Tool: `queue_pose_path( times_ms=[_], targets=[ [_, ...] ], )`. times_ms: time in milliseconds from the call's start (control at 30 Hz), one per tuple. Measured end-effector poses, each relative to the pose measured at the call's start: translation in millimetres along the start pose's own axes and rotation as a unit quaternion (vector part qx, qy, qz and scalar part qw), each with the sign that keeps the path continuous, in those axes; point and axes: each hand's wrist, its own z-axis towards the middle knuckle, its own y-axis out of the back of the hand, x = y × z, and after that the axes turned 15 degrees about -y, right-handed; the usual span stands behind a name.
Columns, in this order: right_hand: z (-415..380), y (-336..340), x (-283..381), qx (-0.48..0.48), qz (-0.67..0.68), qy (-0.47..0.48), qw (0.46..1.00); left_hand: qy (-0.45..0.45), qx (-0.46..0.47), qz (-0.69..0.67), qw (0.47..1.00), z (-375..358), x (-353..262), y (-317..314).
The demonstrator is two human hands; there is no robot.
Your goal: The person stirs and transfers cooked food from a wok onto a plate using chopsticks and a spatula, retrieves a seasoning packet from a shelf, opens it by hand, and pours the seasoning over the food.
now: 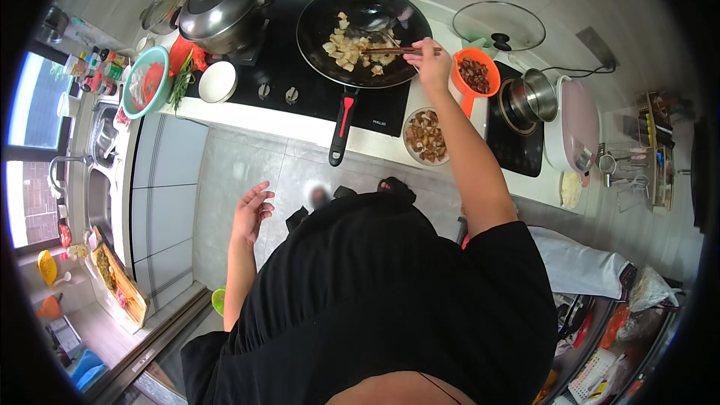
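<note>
A black wok point(315, 37) with a black and red handle sits on the dark cooktop point(285, 67) and holds pale chopped food pieces point(349, 49). My right hand point(431, 60) reaches over the wok's right rim and grips a pair of chopsticks point(386, 50), their tips lying among the food. My left hand point(251, 214) hangs loose over the floor in front of the counter, fingers apart, holding nothing.
A lidded steel pot point(221, 7) stands left of the wok, with a white bowl point(217, 81) beside it. An orange strainer point(474, 75) of dark pieces, a plate of brown food point(425, 135), a glass lid point(499, 26) and a steel pot point(536, 94) lie to the right. A sink point(97, 172) is far left.
</note>
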Motion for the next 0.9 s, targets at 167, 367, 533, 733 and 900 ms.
queue_pose_path(
  times_ms=[167, 367, 533, 733, 900],
  targets=[
    [3.3, 28.9, 13.4, -0.052, 0.094, -0.061, 0.992, -0.003, 0.015, -0.003, 1.000, 8.8, -1.4, -1.8],
    [-13.3, 49.7, 15.4, -0.064, 0.090, -0.070, 0.991, 0.012, 0.028, 0.016, 0.999, 13.9, -3.7, -6.1],
    [-32.2, 53.7, 9.2, -0.031, 0.015, -0.041, 0.999, 0.029, 0.037, 0.029, 0.998, 16.5, 1.6, -4.1],
    [-27.6, 37.4, 9.3, -0.012, -0.027, -0.002, 1.000, 0.027, 0.050, 0.023, 0.998, 21.8, 2.5, -6.0],
    [-13.3, 3.3, -7.9, -0.024, -0.109, 0.020, 0.994, 0.027, 0.051, 0.029, 0.998, 20.2, -3.2, -12.5]
  ],
)
